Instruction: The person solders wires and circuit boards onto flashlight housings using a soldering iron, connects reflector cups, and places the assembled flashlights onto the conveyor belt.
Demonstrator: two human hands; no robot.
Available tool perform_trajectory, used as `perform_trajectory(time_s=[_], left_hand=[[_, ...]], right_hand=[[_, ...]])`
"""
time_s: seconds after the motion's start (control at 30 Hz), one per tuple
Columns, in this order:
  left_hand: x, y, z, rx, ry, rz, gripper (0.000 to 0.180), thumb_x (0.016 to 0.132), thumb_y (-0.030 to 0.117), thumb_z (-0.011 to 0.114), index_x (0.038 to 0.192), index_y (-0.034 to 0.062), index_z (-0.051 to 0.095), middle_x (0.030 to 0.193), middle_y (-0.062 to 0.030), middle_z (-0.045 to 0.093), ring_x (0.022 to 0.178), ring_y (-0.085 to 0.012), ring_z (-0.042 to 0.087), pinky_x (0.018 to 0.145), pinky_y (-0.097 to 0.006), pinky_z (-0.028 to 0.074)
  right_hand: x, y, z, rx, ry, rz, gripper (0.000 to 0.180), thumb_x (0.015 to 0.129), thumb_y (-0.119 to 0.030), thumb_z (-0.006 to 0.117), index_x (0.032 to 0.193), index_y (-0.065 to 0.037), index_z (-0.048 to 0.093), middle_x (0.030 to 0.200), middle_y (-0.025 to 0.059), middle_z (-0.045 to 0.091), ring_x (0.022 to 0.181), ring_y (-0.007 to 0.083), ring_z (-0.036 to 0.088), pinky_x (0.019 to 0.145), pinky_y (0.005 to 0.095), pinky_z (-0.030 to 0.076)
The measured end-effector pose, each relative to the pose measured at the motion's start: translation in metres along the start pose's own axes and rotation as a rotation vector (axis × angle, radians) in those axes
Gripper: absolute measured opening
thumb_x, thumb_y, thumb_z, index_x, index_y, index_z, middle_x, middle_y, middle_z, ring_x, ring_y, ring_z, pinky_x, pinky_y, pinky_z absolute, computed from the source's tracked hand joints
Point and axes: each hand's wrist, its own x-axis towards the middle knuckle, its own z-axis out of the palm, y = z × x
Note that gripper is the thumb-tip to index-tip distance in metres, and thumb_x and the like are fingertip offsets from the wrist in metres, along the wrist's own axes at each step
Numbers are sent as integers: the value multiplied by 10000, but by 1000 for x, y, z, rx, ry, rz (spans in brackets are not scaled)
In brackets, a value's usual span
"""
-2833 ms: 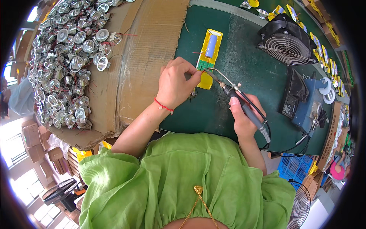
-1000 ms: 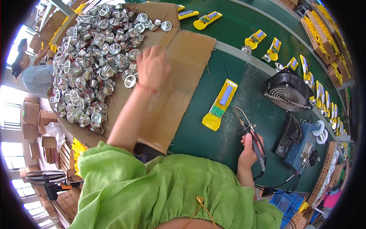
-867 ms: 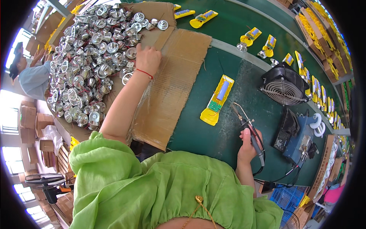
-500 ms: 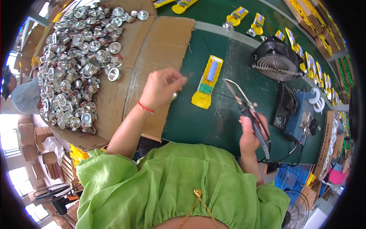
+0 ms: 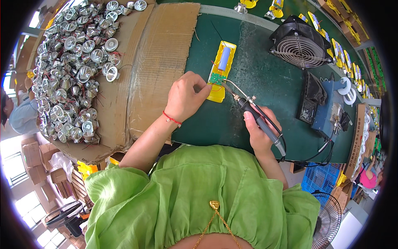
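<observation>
My right hand [image 5: 263, 126] is wrapped round the grip of a soldering iron [image 5: 258, 118] with a curved metal side tube. The iron's tip is at the green circuit board [image 5: 217, 79] in a yellow plastic housing [image 5: 216, 95], which lies on the bench. A blue cylindrical battery [image 5: 224, 59] sits in the same housing, with thin wires running beside it. At the board's left edge my left hand [image 5: 186, 96] is closed in a pinch; a thin red wire shows near its fingertips, its end hidden by them.
Silver lamp reflectors [image 5: 85, 73] are heaped on cardboard [image 5: 163, 41] at left. A black fan with a wire guard [image 5: 299, 50] stands at far right, near a blue device [image 5: 327, 108] with white reels [image 5: 349, 95]. More yellow housings [image 5: 340, 58] line the back. Another person [image 5: 23, 116] is at far left.
My left hand has moved right with the wire to the board's edge. The soldering iron has come left, its tip now at the circuit board. The whole view has shifted a little.
</observation>
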Motion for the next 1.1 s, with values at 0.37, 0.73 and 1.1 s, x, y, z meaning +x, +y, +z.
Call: perform_trajectory(time_s=[0.37, 0.73, 1.1], left_hand=[[0, -2, 1, -18, -13, 7, 179, 808, 170, 712, 766, 8, 649, 791, -89, 604, 673, -189, 591, 606, -314, 469], [0, -2, 1, 4, -7, 3, 179, 813, 172, 716, 780, 8, 652, 780, -74, 611, 658, -156, 571, 600, -289, 461], [9, 3, 3, 4, -13, -62, 176, 784, 183, 710, 734, 21, 661, 787, -112, 617, 686, -244, 642, 626, -361, 491]], right_hand=[[-5, 7, 6, 93, 52, 122, 178, 808, -46, 736, 944, 30, 652, 743, 46, 663, 627, 69, 587, 565, 201, 464], [-7, 8, 1, 159, 107, 167, 204, 821, -50, 729, 983, 44, 649, 768, 54, 662, 639, 66, 583, 572, 193, 456], [-3, 9, 10, 129, 43, 185, 203, 812, -56, 738, 960, 47, 644, 772, 58, 667, 646, 70, 595, 581, 196, 472]])
